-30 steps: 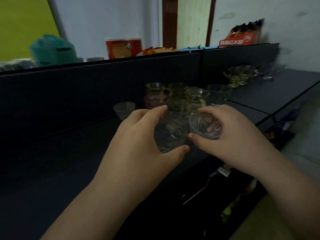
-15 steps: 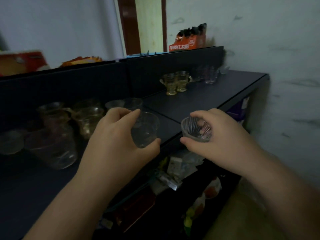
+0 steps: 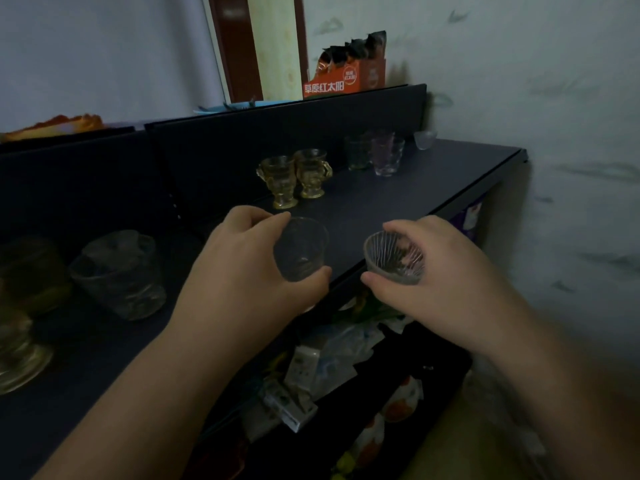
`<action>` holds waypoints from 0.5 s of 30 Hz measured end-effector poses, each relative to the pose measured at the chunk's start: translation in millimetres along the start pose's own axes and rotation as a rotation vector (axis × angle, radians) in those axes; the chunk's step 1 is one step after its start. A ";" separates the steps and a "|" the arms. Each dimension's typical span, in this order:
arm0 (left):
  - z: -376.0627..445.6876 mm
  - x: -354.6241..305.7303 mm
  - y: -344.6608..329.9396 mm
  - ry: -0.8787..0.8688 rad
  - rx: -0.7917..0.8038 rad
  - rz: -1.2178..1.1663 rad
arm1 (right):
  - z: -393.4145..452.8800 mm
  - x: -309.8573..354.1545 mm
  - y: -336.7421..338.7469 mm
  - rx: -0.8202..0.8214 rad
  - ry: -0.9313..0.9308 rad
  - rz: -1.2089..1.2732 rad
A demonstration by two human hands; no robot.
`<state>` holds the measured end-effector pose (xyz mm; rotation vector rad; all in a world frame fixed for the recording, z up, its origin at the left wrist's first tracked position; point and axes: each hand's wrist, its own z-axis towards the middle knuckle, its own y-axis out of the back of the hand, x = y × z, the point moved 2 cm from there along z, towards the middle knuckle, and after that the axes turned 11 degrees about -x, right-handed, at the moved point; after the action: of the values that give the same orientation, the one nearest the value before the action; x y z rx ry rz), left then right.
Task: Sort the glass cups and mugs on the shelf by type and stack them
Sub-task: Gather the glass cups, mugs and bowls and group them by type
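Observation:
My left hand (image 3: 242, 271) grips a clear smooth glass cup (image 3: 300, 247) above the front of the dark shelf (image 3: 433, 181). My right hand (image 3: 446, 282) holds a small ribbed glass cup (image 3: 393, 256) just past the shelf's front edge. Two amber glass mugs (image 3: 296, 180) with handles stand side by side further back. A group of clear and pinkish tumblers (image 3: 377, 155) stands near the back right, with a small clear bowl-shaped cup (image 3: 425, 139) beyond. At the left, blurred, are stacked clear glasses (image 3: 121, 275) and amber glassware (image 3: 24, 306).
A dark back panel (image 3: 277, 133) rises behind the shelf, with an orange carton (image 3: 346, 76) on top. A white wall (image 3: 571, 168) closes the right side. Below the shelf's front edge lies a lower level crowded with packets and clutter (image 3: 329, 368).
The view has swung right along the shelf. Both hands have carried their cups rightward, away from the left cluster of glasses and toward the amber mugs.

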<state>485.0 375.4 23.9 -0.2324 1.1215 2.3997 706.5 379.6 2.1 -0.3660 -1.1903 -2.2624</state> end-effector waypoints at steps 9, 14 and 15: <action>75.4 3.9 -67.5 0.029 -0.021 0.063 | 109.5 -64.3 -26.2 0.072 0.026 0.035; 122.7 -6.6 -94.6 0.007 0.011 0.124 | 159.6 -100.8 -40.0 0.062 0.051 0.058; 130.9 -10.8 -102.0 0.003 0.019 0.129 | 167.4 -111.1 -41.5 0.065 0.047 0.070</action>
<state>550.4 527.0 43.7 -0.1609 1.1938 2.5003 769.7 574.2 17.1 -0.3229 -1.2046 -2.1553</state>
